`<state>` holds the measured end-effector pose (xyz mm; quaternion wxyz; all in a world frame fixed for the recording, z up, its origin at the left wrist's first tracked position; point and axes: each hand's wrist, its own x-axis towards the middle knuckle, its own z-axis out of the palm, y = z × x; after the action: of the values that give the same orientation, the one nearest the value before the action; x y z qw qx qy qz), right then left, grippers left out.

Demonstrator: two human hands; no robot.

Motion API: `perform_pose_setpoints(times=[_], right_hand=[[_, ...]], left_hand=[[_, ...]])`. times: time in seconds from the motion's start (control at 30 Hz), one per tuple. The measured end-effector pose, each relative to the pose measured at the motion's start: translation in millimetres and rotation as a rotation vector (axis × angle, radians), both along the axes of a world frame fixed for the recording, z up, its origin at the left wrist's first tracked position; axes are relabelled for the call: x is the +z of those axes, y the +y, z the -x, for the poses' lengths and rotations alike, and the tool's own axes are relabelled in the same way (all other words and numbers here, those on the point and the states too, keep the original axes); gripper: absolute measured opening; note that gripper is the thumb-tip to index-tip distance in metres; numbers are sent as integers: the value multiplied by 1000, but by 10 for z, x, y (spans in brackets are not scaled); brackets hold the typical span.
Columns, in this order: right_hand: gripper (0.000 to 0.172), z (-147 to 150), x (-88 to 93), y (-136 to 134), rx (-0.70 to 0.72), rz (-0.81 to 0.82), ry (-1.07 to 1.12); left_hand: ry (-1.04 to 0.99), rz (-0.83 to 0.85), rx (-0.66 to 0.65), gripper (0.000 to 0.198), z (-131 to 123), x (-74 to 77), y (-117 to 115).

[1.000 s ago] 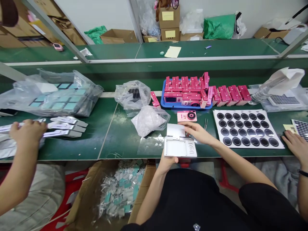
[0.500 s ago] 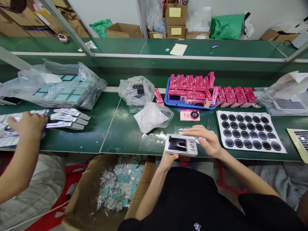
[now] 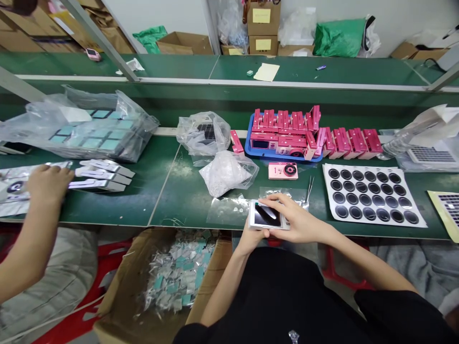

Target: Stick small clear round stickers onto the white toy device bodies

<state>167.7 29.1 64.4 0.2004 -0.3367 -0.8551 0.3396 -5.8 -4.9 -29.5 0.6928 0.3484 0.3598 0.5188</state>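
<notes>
A white compact camera [image 3: 265, 216], its dark screen facing up, is held over the front edge of the green bench. My left hand [image 3: 250, 239] grips it from below and the left, thumb along the near edge. My right hand [image 3: 296, 217] closes over its right end, with fingers on the far edge and thumb on the near edge, covering the buttons. Just beyond lie a clear plastic sheet [image 3: 224, 211] with small clear pieces on it and a pair of tweezers [image 3: 310, 187]. Farther back is a pink camera [image 3: 283, 170].
A blue tray [image 3: 265, 154] carries several pink cameras. A sheet of round black stickers [image 3: 371, 193] lies at right, a white plastic bag [image 3: 225, 173] left of centre. Below stands a carton [image 3: 118, 296] of film scraps. At left, a co-worker's hand [image 3: 50, 184] is by white camera parts.
My right hand has moved left and down from beside the camera onto its right end, covering the buttons. The co-worker's hand at left has shifted slightly.
</notes>
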Motion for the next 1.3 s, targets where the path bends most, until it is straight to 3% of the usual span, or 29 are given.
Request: perform_pose_setpoints(times=[0.13, 0.3, 0.5, 0.67, 0.73, 0.9, 0.97, 1.07, 1.13, 1.2, 1.3], right_hand=[[69, -42, -65, 14, -6, 14, 63], [55, -139, -134, 39, -92, -191, -8], [73, -184, 23, 7, -3, -112, -82], [71, -181, -57, 23, -12, -189, -95], [68, -205, -67, 90, -33, -73, -2], [47, -257, 49, 283, -143, 466, 271], [45, -252, 100, 291, -176, 520, 290], [47, -223, 150, 202, -120, 336, 164], [61, -190, 151, 106, -59, 148, 31], [72, -150, 114, 18, -32, -19, -83], [71, -105, 5, -42, -22, -202, -176]], left_hand=[[21, -73, -51, 93, 4, 26, -25], [43, -99, -77, 98, -45, 55, -63], [63, -63, -64, 98, -72, 47, -6], [68, -79, -50, 90, -55, 12, 1], [53, -93, -66, 89, -50, 5, -9], [49, -112, -90, 96, -65, 28, -39], [46, -109, -87, 99, -77, 47, -44], [55, -77, -72, 96, -87, 52, -38], [47, -76, -50, 92, -89, 30, -32], [29, -84, -19, 89, -90, -4, -27], [29, -71, -1, 86, -90, -40, -27]])
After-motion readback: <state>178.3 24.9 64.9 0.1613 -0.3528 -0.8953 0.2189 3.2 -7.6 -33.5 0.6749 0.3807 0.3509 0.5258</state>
